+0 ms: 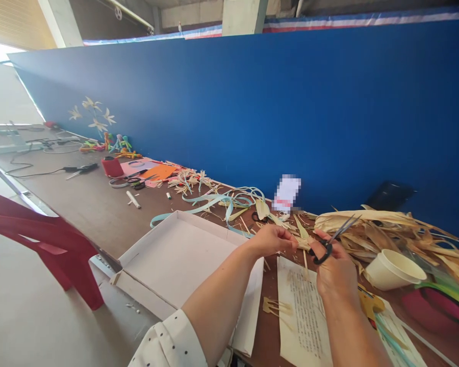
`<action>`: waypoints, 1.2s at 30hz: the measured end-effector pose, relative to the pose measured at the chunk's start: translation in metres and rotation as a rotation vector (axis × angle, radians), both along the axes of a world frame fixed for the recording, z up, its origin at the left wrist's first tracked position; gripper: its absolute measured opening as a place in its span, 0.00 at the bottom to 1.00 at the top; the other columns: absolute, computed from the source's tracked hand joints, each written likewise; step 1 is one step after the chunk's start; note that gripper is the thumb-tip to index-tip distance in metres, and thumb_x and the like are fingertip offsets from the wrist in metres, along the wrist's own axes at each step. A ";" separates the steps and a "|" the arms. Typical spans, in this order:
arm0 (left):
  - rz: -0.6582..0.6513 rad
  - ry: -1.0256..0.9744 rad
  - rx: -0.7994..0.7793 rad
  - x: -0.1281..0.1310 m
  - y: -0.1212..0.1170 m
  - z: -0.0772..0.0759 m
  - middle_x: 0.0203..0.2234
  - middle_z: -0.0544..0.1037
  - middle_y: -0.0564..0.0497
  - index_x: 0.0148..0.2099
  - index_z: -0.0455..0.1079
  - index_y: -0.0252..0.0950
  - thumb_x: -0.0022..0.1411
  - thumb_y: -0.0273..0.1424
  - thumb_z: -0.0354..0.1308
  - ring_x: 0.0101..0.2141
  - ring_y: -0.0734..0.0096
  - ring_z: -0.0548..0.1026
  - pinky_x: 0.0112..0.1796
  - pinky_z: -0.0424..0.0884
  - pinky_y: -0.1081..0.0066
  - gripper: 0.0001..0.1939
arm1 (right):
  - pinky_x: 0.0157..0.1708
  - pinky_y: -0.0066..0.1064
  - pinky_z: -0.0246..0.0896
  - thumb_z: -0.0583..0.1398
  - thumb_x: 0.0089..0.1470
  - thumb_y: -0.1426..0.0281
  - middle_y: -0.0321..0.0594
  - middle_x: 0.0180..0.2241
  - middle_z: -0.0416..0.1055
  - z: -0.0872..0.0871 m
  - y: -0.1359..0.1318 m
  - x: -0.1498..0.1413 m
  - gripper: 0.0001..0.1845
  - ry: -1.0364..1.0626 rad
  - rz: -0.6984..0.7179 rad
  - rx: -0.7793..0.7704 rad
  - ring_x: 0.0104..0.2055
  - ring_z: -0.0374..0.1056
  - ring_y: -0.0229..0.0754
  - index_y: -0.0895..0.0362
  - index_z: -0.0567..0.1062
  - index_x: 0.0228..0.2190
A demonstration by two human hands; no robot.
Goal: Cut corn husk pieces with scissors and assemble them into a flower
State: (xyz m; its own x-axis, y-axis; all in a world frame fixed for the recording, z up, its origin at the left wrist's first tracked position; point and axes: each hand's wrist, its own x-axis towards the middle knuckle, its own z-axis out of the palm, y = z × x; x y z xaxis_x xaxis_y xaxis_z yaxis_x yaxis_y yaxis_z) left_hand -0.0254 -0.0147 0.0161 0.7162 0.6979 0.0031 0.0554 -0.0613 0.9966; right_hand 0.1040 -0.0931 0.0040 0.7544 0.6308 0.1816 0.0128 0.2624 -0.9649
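My left hand (pixel 272 239) is closed in a pinch on a small strip of dried corn husk (pixel 303 241) held just above the table. My right hand (pixel 334 267) grips black-handled scissors (pixel 333 238), blades parted and pointing up and right, close to the husk strip. Both hands hover over a printed paper sheet (pixel 304 316) lying on the brown table (pixel 87 204). A cut husk piece (pixel 276 306) lies on the table beside that sheet.
A flat white cardboard box lid (pixel 176 260) lies left of my hands. A pile of dried husks (pixel 386 229) and a white paper cup (pixel 393 267) sit to the right. Light blue ribbons (pixel 222 201), craft scraps, another pair of scissors (pixel 137 182) and husk flowers (pixel 94 114) lie further along. A blue board (pixel 290 102) backs the table; a red chair (pixel 49 244) stands left.
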 end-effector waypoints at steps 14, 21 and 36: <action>-0.363 0.435 0.139 -0.021 -0.003 0.022 0.24 0.75 0.53 0.30 0.74 0.35 0.44 0.29 0.62 0.28 0.76 0.70 0.30 0.64 0.76 0.06 | 0.29 0.32 0.64 0.67 0.41 0.63 0.38 0.32 0.73 0.024 -0.007 -0.003 0.22 -0.058 -0.317 0.198 0.34 0.68 0.43 0.55 0.76 0.41; -0.639 0.681 0.197 -0.017 -0.007 0.019 0.22 0.76 0.54 0.25 0.75 0.37 0.46 0.36 0.64 0.27 0.75 0.69 0.29 0.64 0.76 0.07 | 0.29 0.31 0.64 0.66 0.42 0.63 0.38 0.31 0.72 0.029 -0.010 -0.008 0.22 0.000 -0.273 0.211 0.36 0.69 0.43 0.56 0.75 0.41; -0.394 0.614 0.753 0.009 -0.010 -0.003 0.37 0.75 0.51 0.39 0.74 0.38 0.53 0.32 0.58 0.35 0.71 0.71 0.33 0.62 0.75 0.10 | 0.24 0.28 0.56 0.66 0.42 0.65 0.39 0.30 0.72 0.024 -0.009 -0.013 0.20 0.096 -0.199 0.182 0.29 0.66 0.39 0.55 0.76 0.40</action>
State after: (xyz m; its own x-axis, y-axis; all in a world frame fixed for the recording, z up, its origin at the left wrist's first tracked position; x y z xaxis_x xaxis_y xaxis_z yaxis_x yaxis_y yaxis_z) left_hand -0.0163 -0.0251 0.0130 0.9180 0.3834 -0.1011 0.3800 -0.7777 0.5008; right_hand 0.0907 -0.1016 0.0276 0.8794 0.4318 0.2004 -0.0073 0.4330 -0.9014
